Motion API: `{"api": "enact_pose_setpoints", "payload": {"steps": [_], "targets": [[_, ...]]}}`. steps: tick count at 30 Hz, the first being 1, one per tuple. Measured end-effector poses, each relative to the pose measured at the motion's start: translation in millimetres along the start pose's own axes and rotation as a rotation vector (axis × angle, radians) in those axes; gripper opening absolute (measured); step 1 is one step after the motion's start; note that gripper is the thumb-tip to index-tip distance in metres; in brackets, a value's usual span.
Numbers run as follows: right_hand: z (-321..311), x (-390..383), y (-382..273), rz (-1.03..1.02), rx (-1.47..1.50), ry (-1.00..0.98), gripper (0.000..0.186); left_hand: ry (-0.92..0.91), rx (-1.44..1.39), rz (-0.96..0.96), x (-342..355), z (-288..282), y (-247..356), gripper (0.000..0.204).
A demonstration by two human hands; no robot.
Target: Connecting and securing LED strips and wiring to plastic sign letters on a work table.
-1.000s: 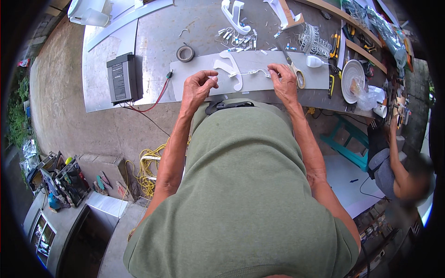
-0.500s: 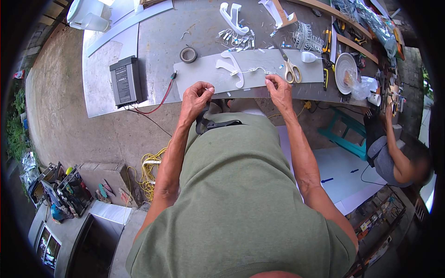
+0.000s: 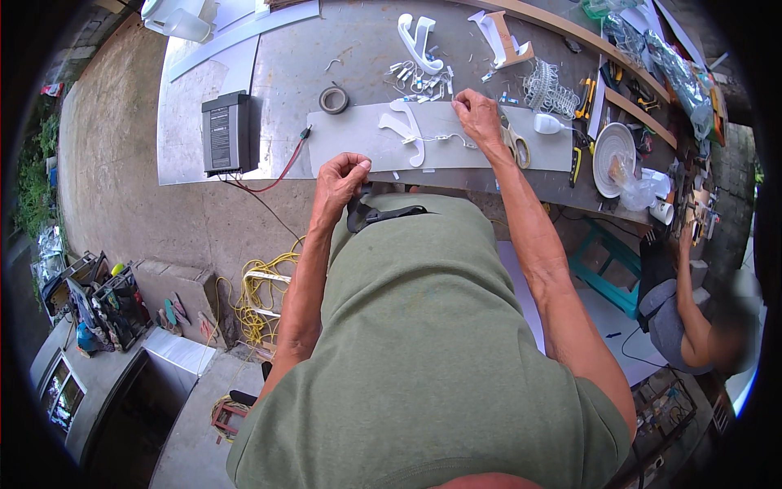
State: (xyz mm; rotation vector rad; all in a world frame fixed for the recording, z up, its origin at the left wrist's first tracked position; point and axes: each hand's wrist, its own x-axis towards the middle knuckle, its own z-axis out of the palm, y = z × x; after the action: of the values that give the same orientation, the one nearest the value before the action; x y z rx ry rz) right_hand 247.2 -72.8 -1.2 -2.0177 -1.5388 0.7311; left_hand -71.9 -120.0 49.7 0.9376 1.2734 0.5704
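Observation:
My left hand (image 3: pixel 342 178) is in front of the table's near edge, thumb and fingertips pinched; anything between them is too small to make out. Over the far side of a grey flat sheet (image 3: pixel 350 138), my right hand (image 3: pixel 481 116) has its fingers pressed together, and their contents are hidden. Between the hands on the sheet lies a white curved plastic piece (image 3: pixel 417 138), with a thin white wired strip (image 3: pixel 444 137) running from it toward my right wrist. Scissors with pale handles (image 3: pixel 516 147) lie partly behind that wrist. Small white wired pieces (image 3: pixel 419 81) are heaped beyond the sheet.
A black box (image 3: pixel 226 134) with red and black leads stands left, near a tape roll (image 3: pixel 333 99). White plastic shapes (image 3: pixel 419 45) lie farther back. To the right are a wire coil (image 3: pixel 550 88), a white bulb-shaped item (image 3: pixel 547 124), a round dish (image 3: pixel 611 159) and a co-worker (image 3: pixel 680 301).
My right hand has moved forward and slightly left, from the strip's end to the sheet's far edge. My left hand stays near the same place, still pinched.

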Motion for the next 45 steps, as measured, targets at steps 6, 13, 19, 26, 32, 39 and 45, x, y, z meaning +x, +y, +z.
{"api": "enact_pose_setpoints", "payload": {"steps": [6,13,19,26,32,39,45], "targets": [[-33,6,4,-0.004,0.255,-0.017,0.018,0.053,0.174,0.234,34,46,23,0.023],[-77,-1,4,0.080,0.468,-0.131,0.018,0.098,0.598,0.682,119,111,45,0.044],[-89,-10,9,0.123,0.605,-0.152,0.013,0.062,0.682,0.764,163,126,36,0.039],[-100,-2,29,0.124,0.890,-0.040,0.015,-0.044,0.634,0.552,157,113,55,0.032],[-107,5,26,0.097,0.986,-0.059,0.014,-0.160,0.417,0.508,146,90,58,0.026],[-99,14,24,0.119,1.004,-0.105,0.015,-0.201,0.418,0.483,133,76,71,0.025],[-97,19,19,0.141,0.948,-0.126,0.016,-0.147,0.412,0.373,126,75,74,0.027]]}}
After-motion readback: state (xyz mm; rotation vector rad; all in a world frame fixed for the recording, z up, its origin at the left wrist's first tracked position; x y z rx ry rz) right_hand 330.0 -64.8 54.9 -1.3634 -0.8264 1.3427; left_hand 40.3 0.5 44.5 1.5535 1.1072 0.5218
